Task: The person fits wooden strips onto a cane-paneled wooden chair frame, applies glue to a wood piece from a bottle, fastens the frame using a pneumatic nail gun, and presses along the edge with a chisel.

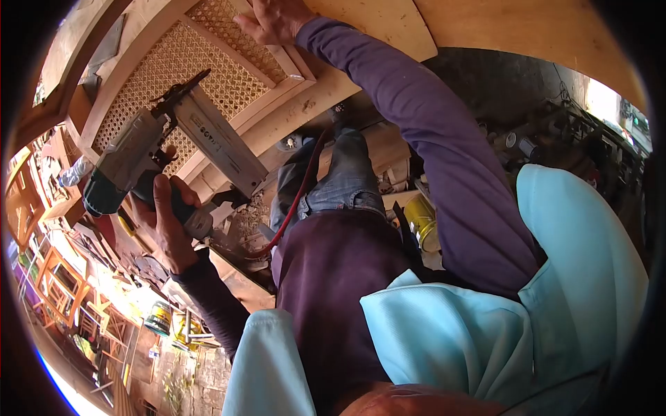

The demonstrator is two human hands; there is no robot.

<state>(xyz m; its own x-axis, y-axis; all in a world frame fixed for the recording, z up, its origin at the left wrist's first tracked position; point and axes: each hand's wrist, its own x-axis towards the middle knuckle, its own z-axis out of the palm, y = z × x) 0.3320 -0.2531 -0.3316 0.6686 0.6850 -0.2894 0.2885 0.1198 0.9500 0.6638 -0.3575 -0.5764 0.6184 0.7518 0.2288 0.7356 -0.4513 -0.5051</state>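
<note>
My left hand (166,215) is wrapped around the handle of a pneumatic nail gun (128,156). The gun's long grey magazine (218,145) slants down to the right, and its nose overlaps a wooden frame (260,104) fitted with woven cane (166,76). Up at the top edge, my right hand (277,21) grips this frame near its corner, some fingers beyond the picture. A red air hose (298,197) runs down past my jeans. Beneath the frame lies a flat wooden board (312,104).
A curved wooden piece (62,90) stands at far left. Chair frames (59,284) and paint cans (158,319) fill the lower left. A yellow can (421,222) stands beside my right side. Wood scraps cover the floor, and dark clutter (555,139) lies at right.
</note>
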